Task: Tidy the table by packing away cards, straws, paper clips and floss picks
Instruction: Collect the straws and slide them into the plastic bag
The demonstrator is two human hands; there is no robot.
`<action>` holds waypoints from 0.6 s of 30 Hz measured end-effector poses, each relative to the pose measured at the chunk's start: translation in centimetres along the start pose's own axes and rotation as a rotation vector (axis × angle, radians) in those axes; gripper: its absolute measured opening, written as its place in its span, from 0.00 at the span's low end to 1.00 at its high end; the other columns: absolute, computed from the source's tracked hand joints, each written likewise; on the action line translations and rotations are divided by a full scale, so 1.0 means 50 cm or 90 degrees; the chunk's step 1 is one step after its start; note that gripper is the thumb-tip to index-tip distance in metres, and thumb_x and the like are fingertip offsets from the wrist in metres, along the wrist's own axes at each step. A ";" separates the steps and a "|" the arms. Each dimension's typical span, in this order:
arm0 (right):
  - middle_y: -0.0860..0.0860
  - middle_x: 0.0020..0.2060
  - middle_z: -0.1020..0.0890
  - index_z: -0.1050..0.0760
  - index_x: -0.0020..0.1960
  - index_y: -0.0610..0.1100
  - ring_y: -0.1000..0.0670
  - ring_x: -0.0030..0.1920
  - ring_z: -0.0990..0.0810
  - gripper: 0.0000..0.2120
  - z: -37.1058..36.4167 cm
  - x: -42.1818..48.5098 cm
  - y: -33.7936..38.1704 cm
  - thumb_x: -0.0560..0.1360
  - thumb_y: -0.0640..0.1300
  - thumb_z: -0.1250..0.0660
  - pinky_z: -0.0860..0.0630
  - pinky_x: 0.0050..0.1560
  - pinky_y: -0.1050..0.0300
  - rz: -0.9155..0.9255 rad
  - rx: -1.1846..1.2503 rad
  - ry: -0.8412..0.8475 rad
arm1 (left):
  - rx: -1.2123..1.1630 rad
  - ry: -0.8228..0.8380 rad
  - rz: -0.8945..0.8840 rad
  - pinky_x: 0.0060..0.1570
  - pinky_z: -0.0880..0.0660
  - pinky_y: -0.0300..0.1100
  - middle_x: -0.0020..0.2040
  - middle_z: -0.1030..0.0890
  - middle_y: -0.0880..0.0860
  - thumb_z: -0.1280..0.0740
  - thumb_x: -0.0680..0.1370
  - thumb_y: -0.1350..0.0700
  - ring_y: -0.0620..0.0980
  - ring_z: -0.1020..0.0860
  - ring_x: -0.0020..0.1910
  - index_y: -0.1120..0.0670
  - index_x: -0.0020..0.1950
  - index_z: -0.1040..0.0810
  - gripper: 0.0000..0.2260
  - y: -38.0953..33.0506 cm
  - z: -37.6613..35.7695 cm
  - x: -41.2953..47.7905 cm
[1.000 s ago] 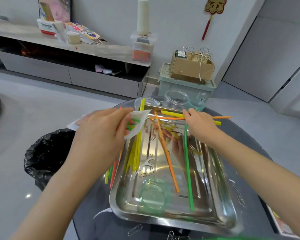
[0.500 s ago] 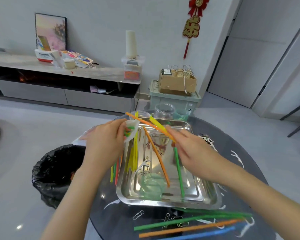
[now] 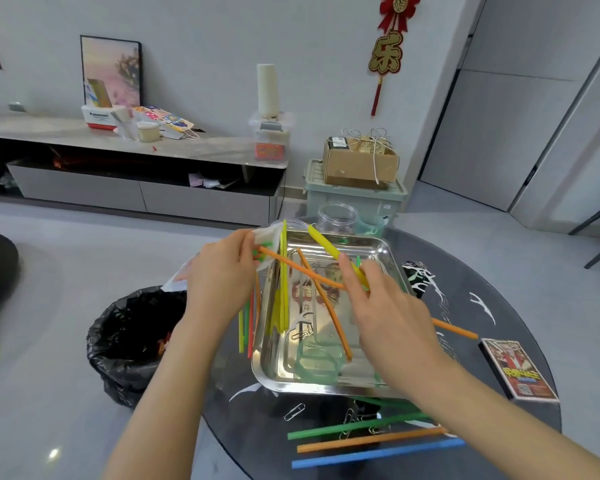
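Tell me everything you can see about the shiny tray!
The tray is a shiny silver rectangle, metal by its look, with rounded corners and a raised rim. It sits flat on the dark round table. Inside lie an orange straw, paper clips and a see-through green round thing; yellow straws lie along its left wall. The right hand, pinching another yellow straw, is above it.

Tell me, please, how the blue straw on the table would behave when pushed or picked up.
The blue straw lies straight, thin and long, so it is probably light and fairly stiff. On the glossy table a sideways push may roll or slide it.
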State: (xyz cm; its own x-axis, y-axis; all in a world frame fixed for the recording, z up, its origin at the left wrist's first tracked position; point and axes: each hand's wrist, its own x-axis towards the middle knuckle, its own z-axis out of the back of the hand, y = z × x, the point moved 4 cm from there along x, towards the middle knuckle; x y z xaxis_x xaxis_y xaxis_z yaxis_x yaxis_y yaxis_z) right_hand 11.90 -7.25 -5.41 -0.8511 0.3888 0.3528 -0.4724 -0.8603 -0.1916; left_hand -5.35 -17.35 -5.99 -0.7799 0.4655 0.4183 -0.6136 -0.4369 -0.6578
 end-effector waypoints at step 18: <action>0.50 0.52 0.27 0.33 0.68 0.48 0.45 0.49 0.24 0.19 0.074 0.125 0.039 0.77 0.38 0.43 0.36 0.37 0.54 0.200 0.009 0.068 | -0.001 0.021 -0.038 0.34 0.29 0.49 0.30 0.25 0.48 0.45 0.82 0.53 0.51 0.26 0.31 0.52 0.46 0.23 0.12 -0.005 -0.004 -0.005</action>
State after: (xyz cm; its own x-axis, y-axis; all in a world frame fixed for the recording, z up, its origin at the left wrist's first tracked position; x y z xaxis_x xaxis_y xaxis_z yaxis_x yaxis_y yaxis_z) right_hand 6.50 -7.70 -0.19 -0.9743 0.1351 0.1805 -0.1803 -0.9476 -0.2637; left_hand -4.97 -17.19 -6.05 -0.7380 0.5154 0.4356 -0.6581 -0.4064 -0.6339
